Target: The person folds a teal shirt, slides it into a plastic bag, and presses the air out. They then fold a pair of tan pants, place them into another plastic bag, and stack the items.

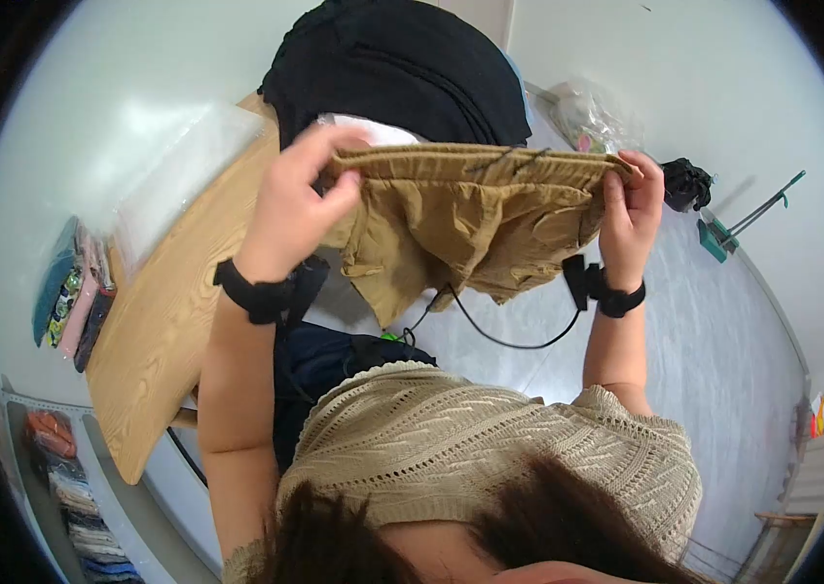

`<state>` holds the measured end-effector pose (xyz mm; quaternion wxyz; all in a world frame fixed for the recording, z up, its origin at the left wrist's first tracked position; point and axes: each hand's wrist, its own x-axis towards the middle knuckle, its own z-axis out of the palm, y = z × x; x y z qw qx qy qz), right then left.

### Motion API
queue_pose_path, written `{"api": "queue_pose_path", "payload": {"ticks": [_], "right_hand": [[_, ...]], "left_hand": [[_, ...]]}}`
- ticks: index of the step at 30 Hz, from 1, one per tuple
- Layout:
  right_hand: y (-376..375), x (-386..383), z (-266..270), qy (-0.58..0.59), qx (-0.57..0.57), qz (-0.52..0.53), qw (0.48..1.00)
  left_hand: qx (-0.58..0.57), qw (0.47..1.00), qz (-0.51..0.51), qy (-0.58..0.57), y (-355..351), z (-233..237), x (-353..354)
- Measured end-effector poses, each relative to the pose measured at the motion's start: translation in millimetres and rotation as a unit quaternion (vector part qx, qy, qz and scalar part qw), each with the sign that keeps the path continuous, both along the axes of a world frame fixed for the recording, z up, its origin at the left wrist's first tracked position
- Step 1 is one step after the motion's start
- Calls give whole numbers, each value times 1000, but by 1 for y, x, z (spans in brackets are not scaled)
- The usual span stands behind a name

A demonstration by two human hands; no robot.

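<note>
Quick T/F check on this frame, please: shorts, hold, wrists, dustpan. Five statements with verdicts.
1. The left grip and right grip hold the shorts by the waistband. True.
2. The shorts are black. False: they are tan.
3. Each wrist wears a black band. True.
4. The shorts lie folded. False: they hang from both hands' hold.
5. The green dustpan is left of the shorts in view. False: it is to the right.

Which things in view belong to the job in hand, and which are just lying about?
In the job:
tan shorts
left hand and right hand, gripping the waistband

Apparently just lying about:
black cloth heap
clear plastic
folded clothes, far left
green dustpan
</note>
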<state>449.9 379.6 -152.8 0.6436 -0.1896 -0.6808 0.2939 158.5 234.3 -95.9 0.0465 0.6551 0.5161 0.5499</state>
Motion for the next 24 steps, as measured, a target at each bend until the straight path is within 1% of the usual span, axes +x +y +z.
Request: {"api": "queue_pose_path", "payload": {"ticks": [1, 2, 3, 4, 6, 7, 8, 9, 10, 11, 12, 13, 14, 16, 18, 20, 22, 23, 24], "right_hand": [[-2, -7, -6, 7, 5, 2, 1000], [-4, -17, -11, 96, -9, 18, 995], [-7, -28, -13, 184, -24, 36, 982], [-12, -34, -13, 192, -23, 39, 980], [-25, -43, -3, 324, 104, 92, 936], [-26, -45, 4, 341, 157, 110, 920], [-27, -50, 10, 342, 155, 110, 920], [-28, -58, 15, 334, 140, 224, 905], [-29, -67, 17, 320, 120, 335, 878], [-29, -81, 19, 277, 87, 435, 852], [-44, -90, 24, 182, 6, 421, 888], [-45, -102, 22, 126, -36, 505, 853], [-48, -112, 26, 59, -26, 535, 842], [-55, -127, 29, -9, -97, 559, 823], [-55, -140, 27, 0, -100, 551, 828], [-55, -144, 26, 6, -106, 542, 834], [-58, -144, 28, -3, -121, 490, 863], [-57, -144, 28, -5, -122, 491, 862], [-56, -144, 27, -17, -85, 456, 886]], "left_hand": [[11, 997, -8, 76, -5, 0, 0], [21, 988, -16, 154, -9, 2, -1], [45, 985, -37, 164, -13, 3, 1], [80, 981, -70, 163, -16, 5, 4], [123, 970, -89, 191, -35, 15, 14], [122, 969, -89, 195, -44, 21, 17], [130, 970, -113, 171, -51, 25, 20], [137, 971, -135, 144, -56, 25, 23], [132, 972, -133, 140, -55, 22, 24], [141, 974, -96, 151, -52, 21, 23], [151, 973, -57, 166, -49, 21, 20], [113, 978, -36, 170, -47, 17, 18], [112, 978, -31, 172, -44, 14, 14], [78, 989, -47, 117, -37, 5, 10], [77, 992, -42, 94, -37, 0, 6], [48, 997, -49, 18, -36, -7, 1], [43, 998, -52, -5, -34, -11, -3], [38, 998, -53, 5, -34, -12, -5], [33, 998, -55, 16, -33, -13, -7]]}}
